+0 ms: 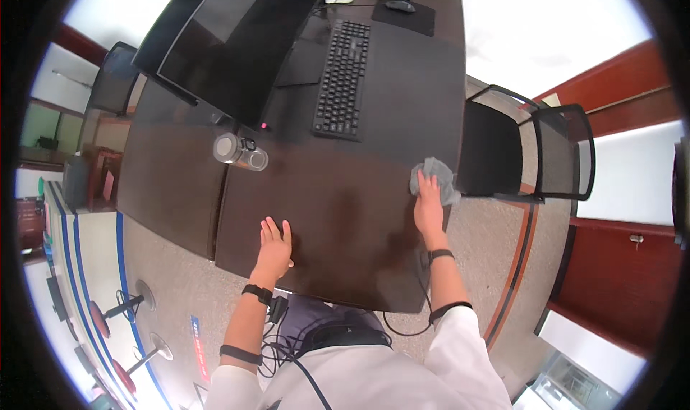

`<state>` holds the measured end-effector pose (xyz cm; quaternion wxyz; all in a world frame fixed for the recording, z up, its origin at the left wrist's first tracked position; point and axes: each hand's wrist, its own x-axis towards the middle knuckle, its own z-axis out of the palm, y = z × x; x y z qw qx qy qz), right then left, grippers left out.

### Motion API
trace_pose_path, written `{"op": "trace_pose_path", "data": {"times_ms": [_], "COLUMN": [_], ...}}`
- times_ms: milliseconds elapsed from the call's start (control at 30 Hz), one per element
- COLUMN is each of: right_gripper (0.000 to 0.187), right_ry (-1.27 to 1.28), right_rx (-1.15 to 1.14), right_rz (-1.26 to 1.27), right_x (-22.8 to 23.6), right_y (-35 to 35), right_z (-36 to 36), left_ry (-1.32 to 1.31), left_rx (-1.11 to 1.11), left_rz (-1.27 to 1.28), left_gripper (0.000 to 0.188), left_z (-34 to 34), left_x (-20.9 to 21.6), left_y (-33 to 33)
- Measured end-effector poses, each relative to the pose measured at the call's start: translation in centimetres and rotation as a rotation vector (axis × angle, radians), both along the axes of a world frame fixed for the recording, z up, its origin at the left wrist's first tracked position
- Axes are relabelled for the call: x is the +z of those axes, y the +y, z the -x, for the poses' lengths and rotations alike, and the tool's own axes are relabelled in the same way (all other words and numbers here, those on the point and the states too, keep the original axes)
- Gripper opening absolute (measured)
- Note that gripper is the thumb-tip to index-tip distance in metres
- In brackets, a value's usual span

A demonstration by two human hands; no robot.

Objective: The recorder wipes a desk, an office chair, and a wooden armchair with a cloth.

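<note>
My right hand (429,203) is at the right edge of the dark brown table (338,230), its fingers pressed down over a crumpled grey cloth (444,182). The cloth bunches out on both sides of the fingers and reaches the table's edge. My left hand (274,250) rests near the front edge with its fingers stretched out and nothing in it. Beyond the left hand, a clear bottle with a round lid (251,157) stands on the table near the seam.
A black keyboard (343,79) lies farther back, with a mouse (400,6) on a dark pad behind it. A large monitor (223,51) stands at the back left. A black mesh chair (496,148) is close to the right edge. Black cables (277,352) hang by my waist.
</note>
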<state>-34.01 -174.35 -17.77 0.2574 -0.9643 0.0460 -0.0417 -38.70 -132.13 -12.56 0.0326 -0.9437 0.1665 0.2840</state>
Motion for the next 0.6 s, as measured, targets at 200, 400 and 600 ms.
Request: {"op": "trace_pose_path", "data": {"times_ms": [200, 400, 600], "right_gripper": [0.057, 0.055, 0.053], "right_ry": [-0.015, 0.196, 0.031], "right_rx": [0.329, 0.776, 0.219], "right_rz": [-0.037, -0.317, -0.028], "right_x": [1.0, 2.2, 1.4], "right_y": [11.6, 11.8, -4.3], "right_z": [-1.1, 11.4, 5.3], "left_ry": [-0.027, -0.022, -0.002], "left_rx": [-0.021, -0.031, -0.009], "left_rz": [0.003, -0.008, 0.050], "left_gripper": [0.123, 0.124, 0.124], "left_z": [0.1, 0.0, 0.3], "left_x": [-0.2, 0.0, 0.6], "left_y": [0.6, 0.7, 1.1]}}
